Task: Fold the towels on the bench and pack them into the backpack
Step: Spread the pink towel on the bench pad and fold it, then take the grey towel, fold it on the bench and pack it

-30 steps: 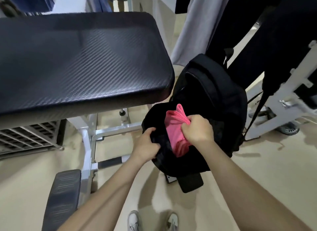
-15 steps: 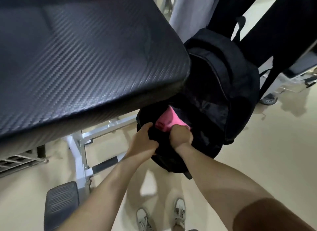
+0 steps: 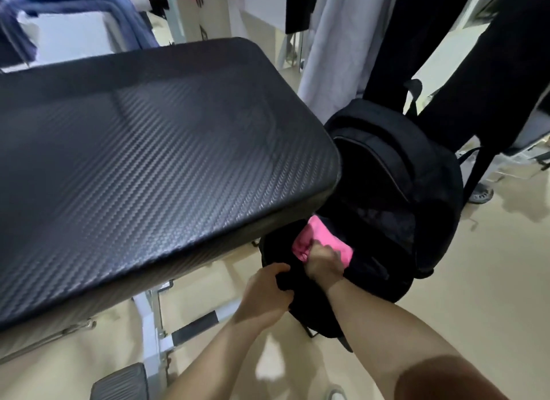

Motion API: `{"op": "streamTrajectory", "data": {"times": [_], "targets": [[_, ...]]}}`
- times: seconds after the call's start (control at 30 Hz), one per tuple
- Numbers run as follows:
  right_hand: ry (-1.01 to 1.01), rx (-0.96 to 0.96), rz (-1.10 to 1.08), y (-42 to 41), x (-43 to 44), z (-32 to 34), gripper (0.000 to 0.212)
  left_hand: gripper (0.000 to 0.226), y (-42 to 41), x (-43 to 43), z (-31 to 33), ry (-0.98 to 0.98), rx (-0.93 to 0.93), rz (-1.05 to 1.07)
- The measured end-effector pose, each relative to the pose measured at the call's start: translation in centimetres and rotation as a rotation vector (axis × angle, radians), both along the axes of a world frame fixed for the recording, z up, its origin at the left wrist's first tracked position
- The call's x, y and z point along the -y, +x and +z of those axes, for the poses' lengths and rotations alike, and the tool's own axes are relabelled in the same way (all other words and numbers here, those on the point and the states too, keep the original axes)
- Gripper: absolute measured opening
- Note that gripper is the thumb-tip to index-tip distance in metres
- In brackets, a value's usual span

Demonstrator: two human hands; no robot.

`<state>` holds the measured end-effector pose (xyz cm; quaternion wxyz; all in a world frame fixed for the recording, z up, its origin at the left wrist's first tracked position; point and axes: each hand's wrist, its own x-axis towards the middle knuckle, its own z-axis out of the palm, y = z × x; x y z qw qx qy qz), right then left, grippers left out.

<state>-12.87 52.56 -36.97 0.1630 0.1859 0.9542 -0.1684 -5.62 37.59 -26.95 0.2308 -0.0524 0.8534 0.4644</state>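
Stuffing pink folded towel (image 3: 320, 240), black backpack (image 3: 416, 197), right hand (image 3: 323, 261)

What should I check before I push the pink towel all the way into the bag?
1. Is the backpack open? Ok.
2. Does the left hand grip the backpack's edge? Ok.
3. Does the right hand hold the pink towel? Ok.
4. Is the pink towel fully inside? Not ok, part of it shows above the opening.
5. Is the fold neat? Cannot tell.
6. Is there room deeper down? Cannot tell, too dark.
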Motion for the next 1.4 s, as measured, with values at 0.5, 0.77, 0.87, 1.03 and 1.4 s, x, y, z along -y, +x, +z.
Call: {"op": "streamTrajectory", "data": {"times": [0.5, 0.77, 0.87, 1.03, 1.4], "targets": [[-0.203, 0.059, -0.025, -1.6, 2.1, 1.4, 0.070, 0.049, 0.3, -0.4, 0.2, -0.045, -0.022, -0.014], [-0.196, -0.269, 0.031, 5.4, 1.7, 13.8, 0.049, 0.031, 2.9, 0.3, 6.0, -0.486, -0.240, -0.164], [-0.234, -0.418, 0.003, 7.3, 1.0, 18.1, 0.038, 0.029, 3.8, 0.1, 9.5, -0.500, -0.419, -0.158], [-0.299, -0.637, -0.099, 9.1, -0.1, 25.9, 0.031, 0.033, 5.9, -1.1, 16.4, -0.405, -0.758, -0.226], [-0.453, -0.845, 0.259, 9.4, 1.8, 39.5, 0.027, 0.040, 2.7, 1.4, 27.9, -0.272, -1.090, -0.084]]}}
